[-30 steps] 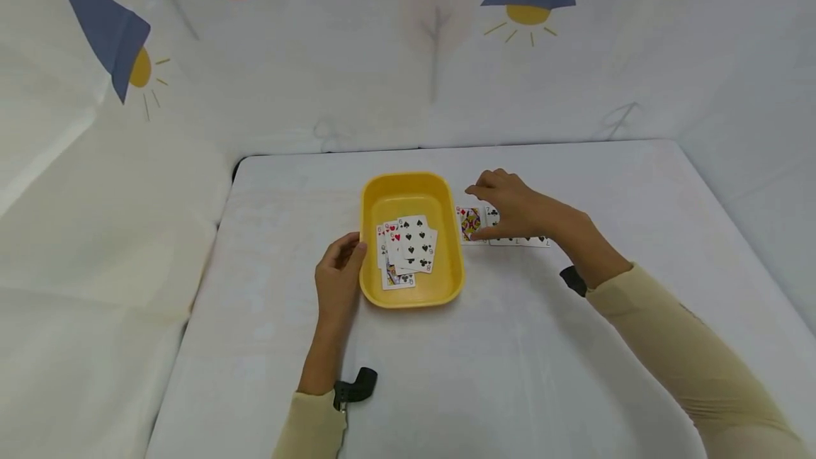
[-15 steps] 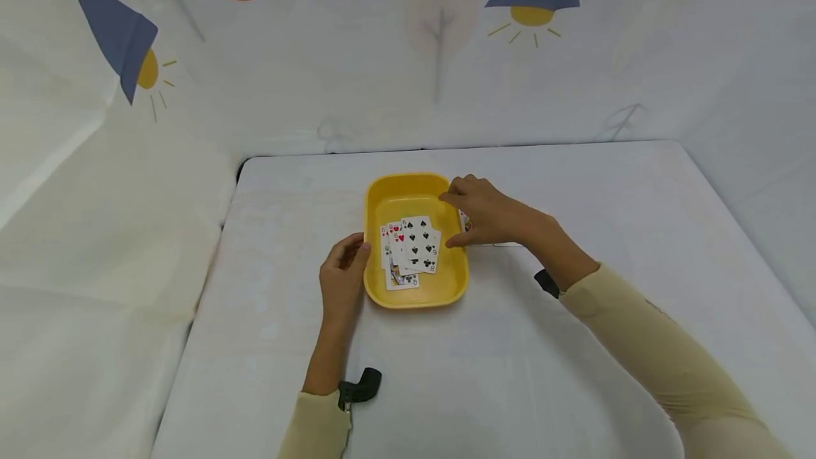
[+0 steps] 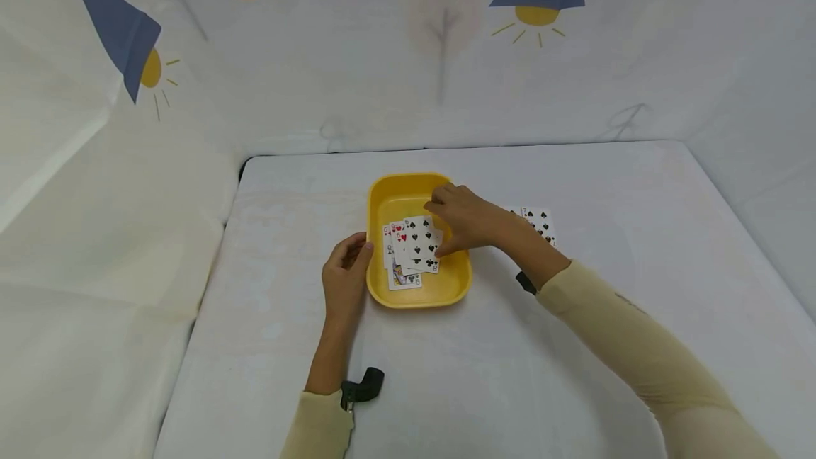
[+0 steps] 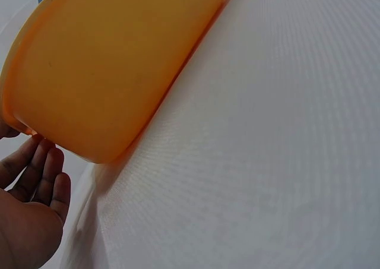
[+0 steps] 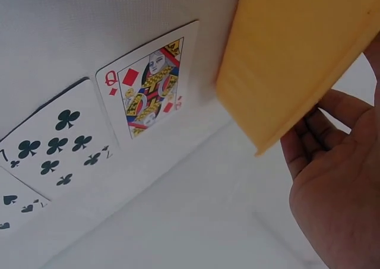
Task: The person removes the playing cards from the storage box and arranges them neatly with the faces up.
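Note:
In the head view a yellow tray (image 3: pixel 454 296) holds an overlapping pile of playing cards (image 3: pixel 417 239). My left hand (image 3: pixel 343 289) grips its left rim; in the left wrist view the fingers of that hand (image 4: pixel 35 201) are under the rim of the tray (image 4: pixel 113 61). Over the tray's right side is my right hand (image 3: pixel 470 219), thumb and fingers spread apart, the thumb tip at the pile's right edge; whether it touches is unclear. The right wrist view shows this hand (image 5: pixel 341 162) beyond the tray wall (image 5: pixel 291 55), its fingertips hidden.
Right of the tray, a queen of diamonds (image 5: pixel 151 91), a seven of clubs (image 5: pixel 59 141) and a spade card (image 5: pixel 18 206) lie face up in a row, partly hidden by my right arm in the head view. White fabric walls stand behind and at both sides.
My right hand has moved left from above the card row, across the tray's right rim, to the pile. My left hand has kept its grip on the tray.

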Demonstrator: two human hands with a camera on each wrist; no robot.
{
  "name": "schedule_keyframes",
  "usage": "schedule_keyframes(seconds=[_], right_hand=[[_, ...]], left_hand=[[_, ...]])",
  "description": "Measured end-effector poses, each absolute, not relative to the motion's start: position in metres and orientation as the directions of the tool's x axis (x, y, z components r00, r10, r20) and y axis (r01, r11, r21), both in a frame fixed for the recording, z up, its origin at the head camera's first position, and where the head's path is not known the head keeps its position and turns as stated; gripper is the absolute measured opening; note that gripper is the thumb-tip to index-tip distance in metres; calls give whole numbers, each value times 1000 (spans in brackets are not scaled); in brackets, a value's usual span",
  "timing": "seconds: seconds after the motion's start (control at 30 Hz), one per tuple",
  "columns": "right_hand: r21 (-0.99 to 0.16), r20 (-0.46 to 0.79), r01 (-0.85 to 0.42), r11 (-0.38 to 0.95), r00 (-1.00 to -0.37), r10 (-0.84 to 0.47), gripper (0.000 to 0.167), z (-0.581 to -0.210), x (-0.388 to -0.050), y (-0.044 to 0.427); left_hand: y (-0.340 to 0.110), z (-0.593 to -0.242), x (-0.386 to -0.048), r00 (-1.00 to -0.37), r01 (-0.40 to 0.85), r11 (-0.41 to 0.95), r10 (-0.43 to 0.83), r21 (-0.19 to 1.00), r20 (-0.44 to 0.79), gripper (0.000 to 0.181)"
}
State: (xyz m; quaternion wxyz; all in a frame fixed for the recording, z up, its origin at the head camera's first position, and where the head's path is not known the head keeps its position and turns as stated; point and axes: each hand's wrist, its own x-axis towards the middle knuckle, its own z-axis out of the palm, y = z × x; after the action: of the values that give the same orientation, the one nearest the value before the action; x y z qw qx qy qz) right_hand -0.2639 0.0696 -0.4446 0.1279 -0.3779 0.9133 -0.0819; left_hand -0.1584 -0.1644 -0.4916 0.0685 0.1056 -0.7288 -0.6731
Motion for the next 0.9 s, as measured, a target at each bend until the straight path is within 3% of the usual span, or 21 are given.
schedule_keyframes(seconds=[0.17, 0.9], right_hand=[[-187, -206, -682, 707, -676, -707, 89, -451, -266, 62], [-68, -382, -619, 782, -708, -594, 93, -461, -272, 45]], left_hand=[[-163, -477, -154, -969, -70, 80, -242, 994, -49, 33], [-164, -476, -152, -970, -58, 70, -239, 996, -40, 32]])
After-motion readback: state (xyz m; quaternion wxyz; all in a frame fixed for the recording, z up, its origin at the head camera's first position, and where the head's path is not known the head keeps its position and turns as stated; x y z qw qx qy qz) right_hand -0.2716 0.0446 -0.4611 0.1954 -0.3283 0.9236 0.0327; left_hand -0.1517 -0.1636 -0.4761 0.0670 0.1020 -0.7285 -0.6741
